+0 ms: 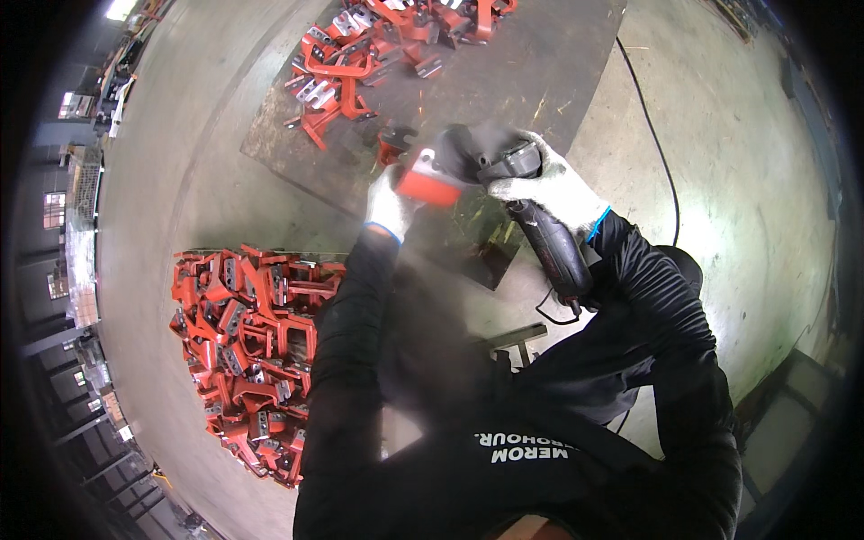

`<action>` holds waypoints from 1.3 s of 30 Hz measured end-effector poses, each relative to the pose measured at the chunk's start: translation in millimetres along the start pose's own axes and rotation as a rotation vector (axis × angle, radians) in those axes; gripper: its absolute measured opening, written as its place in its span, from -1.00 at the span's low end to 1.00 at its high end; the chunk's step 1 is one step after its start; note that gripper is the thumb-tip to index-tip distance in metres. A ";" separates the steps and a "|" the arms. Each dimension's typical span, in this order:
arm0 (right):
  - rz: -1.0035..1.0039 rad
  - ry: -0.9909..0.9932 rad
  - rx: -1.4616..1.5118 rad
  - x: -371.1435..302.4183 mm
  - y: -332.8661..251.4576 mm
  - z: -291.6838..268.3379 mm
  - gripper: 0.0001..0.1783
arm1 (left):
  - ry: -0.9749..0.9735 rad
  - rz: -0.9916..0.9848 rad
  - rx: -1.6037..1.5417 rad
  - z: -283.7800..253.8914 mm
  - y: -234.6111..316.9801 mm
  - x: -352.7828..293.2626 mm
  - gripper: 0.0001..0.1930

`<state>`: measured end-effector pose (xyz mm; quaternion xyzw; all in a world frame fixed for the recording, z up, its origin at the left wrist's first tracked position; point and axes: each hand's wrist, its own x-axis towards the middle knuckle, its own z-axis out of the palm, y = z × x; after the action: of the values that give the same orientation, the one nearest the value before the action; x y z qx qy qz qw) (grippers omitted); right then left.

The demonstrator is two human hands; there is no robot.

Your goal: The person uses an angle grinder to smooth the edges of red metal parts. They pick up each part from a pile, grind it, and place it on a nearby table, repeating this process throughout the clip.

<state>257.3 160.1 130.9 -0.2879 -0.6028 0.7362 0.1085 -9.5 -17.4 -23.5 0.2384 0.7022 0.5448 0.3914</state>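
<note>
My gloved left hand (392, 205) is closed on a red metal bracket (430, 187) with a bare silvery face. In my gloved right hand (562, 191) is a black angle grinder (551, 247), gripped near its head, its body slanting down to the right. The blurred disc end of the grinder lies against or just over the bracket's bare face; contact cannot be told for sure. A few faint sparks show around the work. Just beyond my left hand sits another dark and red part (394, 144).
A dark metal plate (504, 76) lies ahead, with a heap of red brackets (342, 67) at its far left. A larger pile of red brackets (247, 346) covers the floor at left. At right, a black cable (661, 148) runs across the concrete floor (738, 180).
</note>
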 end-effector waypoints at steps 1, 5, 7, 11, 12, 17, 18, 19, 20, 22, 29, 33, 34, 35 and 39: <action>0.014 0.001 0.001 0.2 1.3 -1.1 0.10 | -0.015 0.069 0.146 -5.3 -3.5 2.3 -0.61; 0.139 0.045 0.083 -9.7 1.0 -11.0 0.09 | -0.076 -0.072 -0.441 5.3 24.1 -4.5 -0.67; 0.195 0.030 0.093 -11.6 -4.0 -10.0 0.10 | -0.044 -0.057 -0.505 -1.0 22.8 -8.7 -0.68; 0.143 0.088 -0.012 -15.8 -8.1 -9.7 0.10 | 0.130 -0.276 -0.878 18.6 60.7 -15.3 -0.67; 0.099 0.108 -0.039 -16.4 -8.6 -6.3 0.10 | 0.142 -0.274 -0.887 23.7 59.1 -13.7 -0.68; -0.215 0.211 -0.313 -6.1 4.4 9.3 0.08 | 0.126 -0.304 -0.945 41.6 33.9 0.8 -0.70; -0.256 0.220 -0.371 -4.3 3.0 12.9 0.08 | 0.091 -0.316 -0.929 44.5 26.6 3.5 -0.69; -0.250 0.200 -0.383 -2.4 -0.6 20.1 0.10 | 0.027 -0.114 -0.557 37.6 10.0 5.1 -0.68; -0.276 0.187 -0.409 -0.1 -4.7 26.0 0.10 | -0.034 0.081 -0.181 29.5 -7.5 5.6 -0.68; -0.312 0.186 -0.473 1.5 -8.6 28.2 0.10 | -0.067 0.070 -0.127 38.6 -2.3 2.9 -0.68; -0.326 0.167 -0.462 7.1 -4.5 34.5 0.07 | -0.113 0.057 0.000 44.3 -2.5 1.3 -0.67; -0.256 0.178 -0.493 5.2 -2.2 34.2 0.06 | -0.142 0.289 0.372 29.7 -28.5 13.1 -0.68; -0.244 0.177 -0.497 5.0 -1.0 33.2 0.06 | -0.145 0.307 0.355 29.6 -27.0 12.3 -0.68; -0.233 0.176 -0.502 4.6 0.5 32.1 0.06 | -0.136 0.302 0.273 29.2 -25.9 10.1 -0.69; -0.255 0.113 -0.408 4.3 15.4 21.2 0.07 | -0.124 0.325 0.019 29.7 -6.5 -1.6 -0.71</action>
<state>245.0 140.9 117.2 -0.2662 -0.7634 0.5623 0.1736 16.1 -3.3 -32.2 0.3857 0.6339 0.5786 0.3386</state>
